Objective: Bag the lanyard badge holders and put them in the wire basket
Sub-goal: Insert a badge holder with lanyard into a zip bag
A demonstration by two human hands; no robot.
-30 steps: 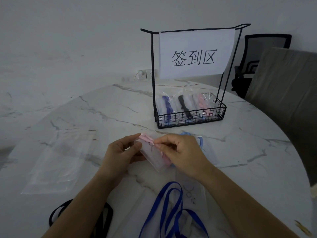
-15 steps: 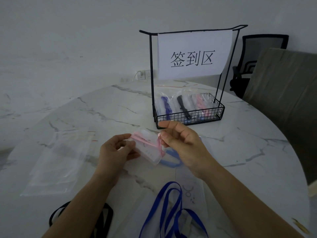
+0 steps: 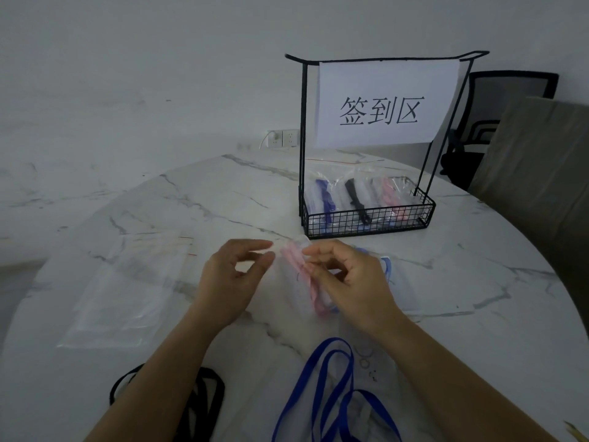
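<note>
further back on the marble table (image 3: 191, 202) stands the wire basket (image 3: 366, 220), holding bagged lanyards in blue, black and pink, with a paper sign (image 3: 385, 103) hung from its frame. a stack of clear bags (image 3: 127, 288) lies to the left, and a black lanyard (image 3: 204, 400) and a blue lanyard (image 3: 331, 387) lie at the near edge. the pink lanyard badge holder (image 3: 302, 275), inside a clear bag, sits between both hands on the basket's near side. the right hand (image 3: 347, 282) pinches it with curled fingers. the left hand (image 3: 229, 282) curls thumb and forefinger at the bag's left edge, but blur hides whether they grip.
</note>
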